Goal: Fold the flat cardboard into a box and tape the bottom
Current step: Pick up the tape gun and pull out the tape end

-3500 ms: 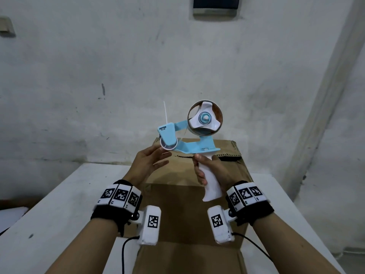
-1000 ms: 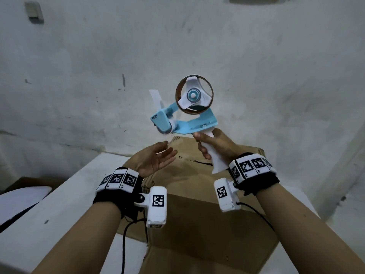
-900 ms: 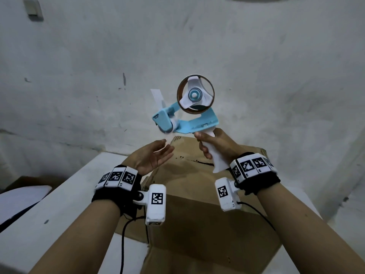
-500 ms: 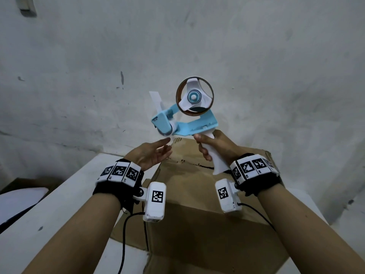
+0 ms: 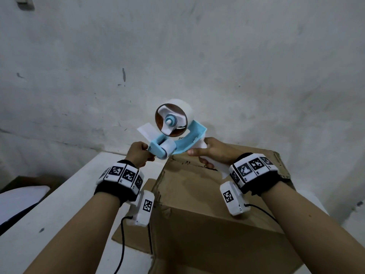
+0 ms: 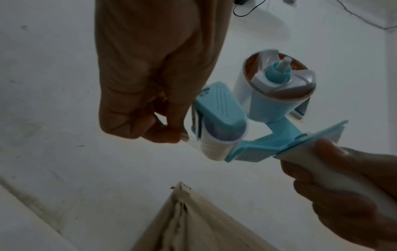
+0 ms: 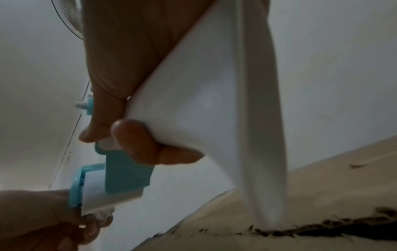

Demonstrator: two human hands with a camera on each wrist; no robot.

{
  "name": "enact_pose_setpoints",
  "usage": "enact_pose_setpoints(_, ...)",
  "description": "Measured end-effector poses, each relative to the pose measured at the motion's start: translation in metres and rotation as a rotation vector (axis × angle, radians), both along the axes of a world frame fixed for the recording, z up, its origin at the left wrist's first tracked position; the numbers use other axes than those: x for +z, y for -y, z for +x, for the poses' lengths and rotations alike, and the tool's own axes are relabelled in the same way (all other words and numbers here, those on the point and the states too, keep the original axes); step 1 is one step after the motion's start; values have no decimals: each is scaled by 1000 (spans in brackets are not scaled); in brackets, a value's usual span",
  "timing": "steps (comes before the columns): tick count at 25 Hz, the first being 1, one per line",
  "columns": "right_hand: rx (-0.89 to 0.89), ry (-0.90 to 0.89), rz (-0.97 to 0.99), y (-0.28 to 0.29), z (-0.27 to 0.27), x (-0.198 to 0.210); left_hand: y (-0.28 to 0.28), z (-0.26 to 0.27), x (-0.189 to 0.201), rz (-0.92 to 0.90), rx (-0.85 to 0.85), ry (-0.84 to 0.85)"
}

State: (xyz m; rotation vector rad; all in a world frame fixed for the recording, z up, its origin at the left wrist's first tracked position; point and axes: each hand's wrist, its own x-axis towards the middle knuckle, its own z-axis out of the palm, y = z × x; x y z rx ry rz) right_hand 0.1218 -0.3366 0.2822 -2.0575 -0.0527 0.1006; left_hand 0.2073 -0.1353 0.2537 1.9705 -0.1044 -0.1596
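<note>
Presently, the right hand [image 5: 215,153] is wrapped around the white handle of the blue tape dispenser [image 5: 173,135], holding it in the air above the far edge of the cardboard box [image 5: 207,210]. Left hand [image 5: 138,153], fingers curled, pinches at the dispenser's roller end, apparently on the tape's free end; the strip itself is hard to make out. Box stands folded on the white table [image 5: 59,210], its top seam untaped.

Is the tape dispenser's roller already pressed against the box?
No: in the head view the tape dispenser is held in the air above the cardboard box, gripped by the right hand.
</note>
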Motion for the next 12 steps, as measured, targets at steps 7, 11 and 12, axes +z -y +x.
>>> enact_pose_setpoints(7,-60,-59,25,16,-10,10,21,8,-7,29,27,89)
enact_pose_setpoints(11,-90,-39,38,22,-9,6,27,10,0,29,-43,15)
enact_pose_setpoints(12,-94,-17,46,22,-9,4,27,8,0,1,-86,-35)
